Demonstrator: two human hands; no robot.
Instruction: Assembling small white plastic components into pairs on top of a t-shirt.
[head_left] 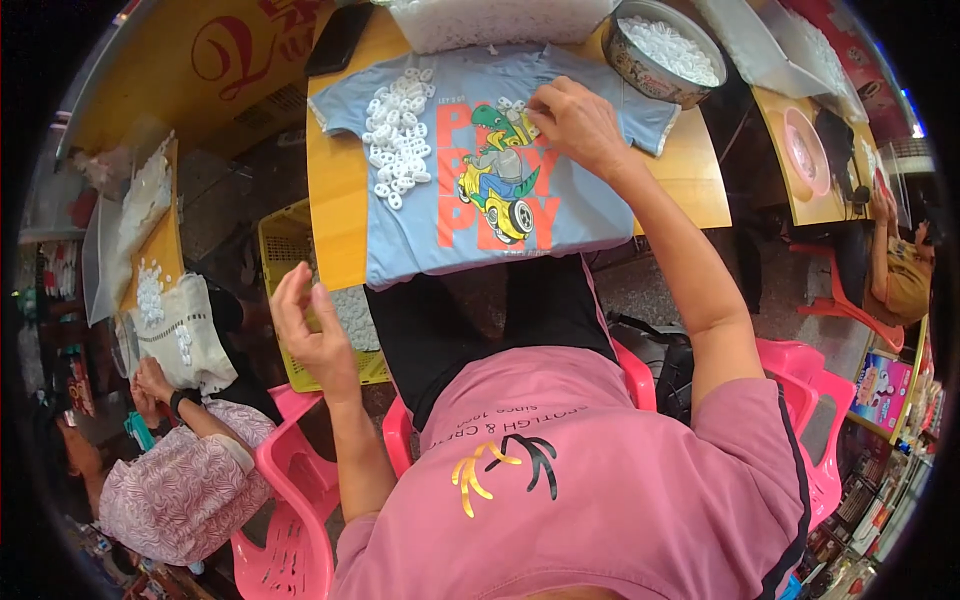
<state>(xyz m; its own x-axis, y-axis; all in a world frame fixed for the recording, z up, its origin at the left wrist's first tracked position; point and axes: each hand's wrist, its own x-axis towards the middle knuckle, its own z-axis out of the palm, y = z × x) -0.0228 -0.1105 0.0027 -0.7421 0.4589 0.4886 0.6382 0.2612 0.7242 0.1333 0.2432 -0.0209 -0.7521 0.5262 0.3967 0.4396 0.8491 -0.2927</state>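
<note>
A light blue T-shirt point(400, 240) with a dinosaur-on-a-scooter print lies spread over the yellow table point(340, 230). On its left side is a heap of small white oval plastic pieces with holes point(397, 135). My right hand point(575, 125) rests on the upper right of the print with fingertips drawn together, next to a few more white pieces point(508, 104). Whether a piece sits between those fingertips is hidden. Off the table's front left corner, my left hand point(318, 335) hangs in the air, fingers apart and nothing in them.
Behind the shirt stand a white bin of pieces point(490, 28), a round tin point(652, 88) of more pieces and a dark phone point(340, 40). A yellow crate point(285, 235) is left of my legs. Other people work at side tables, left point(185, 480) and right point(895, 270).
</note>
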